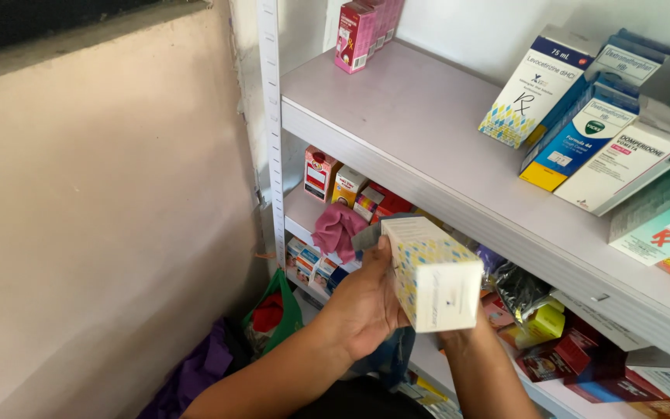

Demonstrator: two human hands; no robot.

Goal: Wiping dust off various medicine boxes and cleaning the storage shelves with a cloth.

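A white box with a yellow and blue dotted pattern [432, 273] is held up in front of the shelves. My left hand [362, 302] grips its left side, thumb up along the edge. My right hand [459, 335] is mostly hidden behind and under the box, supporting it from below; only the wrist and forearm show. A similar patterned box [533, 85] stands on the upper shelf [405, 124] to the right, among other medicine boxes.
Pink boxes [360, 32] stand at the back left of the upper shelf. A pink cloth [336, 229] hangs on the lower shelf beside small boxes [333, 182]. More packets [560, 349] crowd the lower right. A green bag [273, 314] sits on the floor by the wall.
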